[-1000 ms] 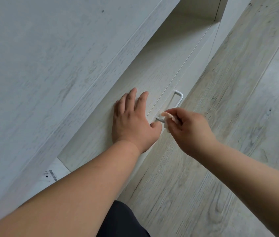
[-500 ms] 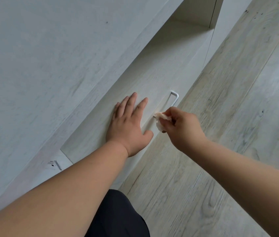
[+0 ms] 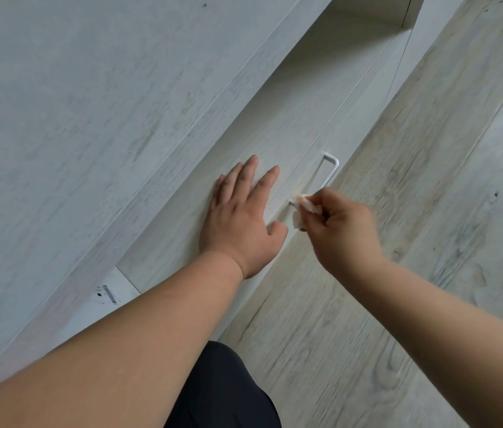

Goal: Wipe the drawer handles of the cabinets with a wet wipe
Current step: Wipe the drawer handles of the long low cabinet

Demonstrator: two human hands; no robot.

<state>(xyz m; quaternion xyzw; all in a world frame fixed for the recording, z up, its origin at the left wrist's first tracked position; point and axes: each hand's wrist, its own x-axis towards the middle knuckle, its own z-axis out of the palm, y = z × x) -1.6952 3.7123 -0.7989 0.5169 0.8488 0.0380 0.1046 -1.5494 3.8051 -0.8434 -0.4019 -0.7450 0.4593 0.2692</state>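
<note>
A white bar handle (image 3: 330,168) is fixed to the pale wood-grain drawer front (image 3: 290,143) of a low cabinet. My right hand (image 3: 342,230) pinches a crumpled white wet wipe (image 3: 301,211) and presses it against the near end of the handle. My left hand (image 3: 241,217) lies flat on the drawer front just left of the handle, fingers spread, holding nothing. The handle's near end is hidden behind the wipe.
The cabinet's top surface (image 3: 90,118) fills the left side, overhanging the drawers. A grey wood-plank floor (image 3: 429,211) runs on the right. A barcode label (image 3: 108,294) sits on a white panel at lower left. My dark-clothed knee (image 3: 225,390) shows at the bottom.
My right hand has slid the wipe along the handle toward its near end, uncovering more of the bar. My left hand stays flat on the drawer front. The camera shifted slightly.
</note>
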